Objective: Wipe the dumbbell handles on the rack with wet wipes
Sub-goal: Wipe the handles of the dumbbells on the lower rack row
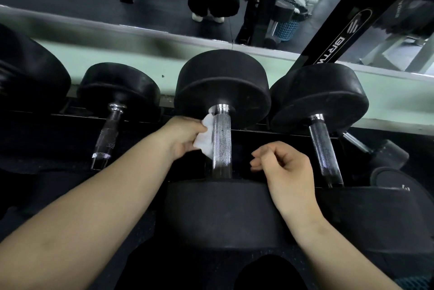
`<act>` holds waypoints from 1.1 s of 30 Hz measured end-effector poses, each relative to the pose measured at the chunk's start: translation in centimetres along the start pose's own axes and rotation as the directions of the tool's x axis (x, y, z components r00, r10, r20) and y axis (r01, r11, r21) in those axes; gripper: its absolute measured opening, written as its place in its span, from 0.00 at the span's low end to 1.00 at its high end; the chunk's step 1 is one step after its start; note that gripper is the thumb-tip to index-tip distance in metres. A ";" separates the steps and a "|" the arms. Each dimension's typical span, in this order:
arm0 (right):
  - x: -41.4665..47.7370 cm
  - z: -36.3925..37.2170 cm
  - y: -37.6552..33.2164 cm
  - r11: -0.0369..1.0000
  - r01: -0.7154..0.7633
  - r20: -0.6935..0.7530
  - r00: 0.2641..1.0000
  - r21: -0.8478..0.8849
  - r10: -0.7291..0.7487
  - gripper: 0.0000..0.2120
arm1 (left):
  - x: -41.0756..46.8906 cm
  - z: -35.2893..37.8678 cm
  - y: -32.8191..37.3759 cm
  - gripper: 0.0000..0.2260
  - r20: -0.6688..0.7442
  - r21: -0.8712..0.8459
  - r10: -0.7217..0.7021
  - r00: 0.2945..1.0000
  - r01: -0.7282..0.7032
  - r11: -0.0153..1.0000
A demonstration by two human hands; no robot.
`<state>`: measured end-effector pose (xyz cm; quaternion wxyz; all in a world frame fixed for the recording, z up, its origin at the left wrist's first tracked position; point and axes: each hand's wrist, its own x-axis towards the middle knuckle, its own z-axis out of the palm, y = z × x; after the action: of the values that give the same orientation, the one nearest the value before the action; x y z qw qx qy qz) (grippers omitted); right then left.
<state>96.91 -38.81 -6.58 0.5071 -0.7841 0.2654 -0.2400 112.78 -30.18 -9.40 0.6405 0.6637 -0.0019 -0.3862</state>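
Left hand [185, 137] is pinching a wet wipe [203, 137] against the centre handle [222, 146]. Right hand [285, 168] is hovering loosely curled, empty; neighbouring dumbbells [317, 94] are crowding both sides.

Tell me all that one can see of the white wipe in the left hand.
The wet wipe is a small, white, crumpled sheet that looks like thin cloth. The left hand pinches it and holds it against the left side of the middle dumbbell's knurled chrome handle, near the far head. The right hand does not touch it.
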 end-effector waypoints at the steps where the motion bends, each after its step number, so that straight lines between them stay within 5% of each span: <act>1: 0.0 0.0 0.0 1.000 -0.006 0.005 1.000 0.003 0.006 0.14 | 0.5 -0.1 0.2 0.12 0.023 0.000 -0.007 1.000 0.007 1.000; 8: 0.0 0.1 0.0 1.000 -0.007 0.009 1.000 0.003 0.007 0.09 | -0.6 -1.1 -2.5 0.17 0.315 0.364 -0.140 0.939 0.016 0.931; 15: 0.0 0.2 0.1 1.000 -0.004 -0.023 1.000 -0.005 0.004 0.09 | 0.9 -0.2 -1.0 0.21 0.198 0.106 -0.044 0.979 0.023 0.994; 22: -0.1 0.1 0.0 0.999 -0.012 -0.028 1.000 -0.030 0.011 0.09 | -0.9 -0.7 -1.9 0.21 0.378 0.345 -0.184 0.907 0.047 0.937; 28: 0.1 0.2 0.1 0.998 -0.015 -0.012 1.000 -0.058 0.015 0.10 | 0.9 0.4 -1.1 0.20 0.200 0.033 0.034 0.979 -0.041 0.999; 30: 0.1 0.2 0.2 0.998 -0.019 -0.021 1.000 -0.053 0.018 0.10 | 0.6 0.2 -1.4 0.18 0.262 0.094 -0.012 0.965 -0.014 0.995; 33: 0.1 0.1 0.2 0.999 -0.018 -0.017 1.000 -0.048 0.017 0.10 | -0.7 -0.4 -2.5 0.16 0.371 0.452 -0.135 0.919 -0.052 0.890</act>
<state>97.01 -38.90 -6.80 0.4880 -0.7917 0.2820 -0.2357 111.25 -29.09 -11.21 0.4459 0.7032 -0.2057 -0.5141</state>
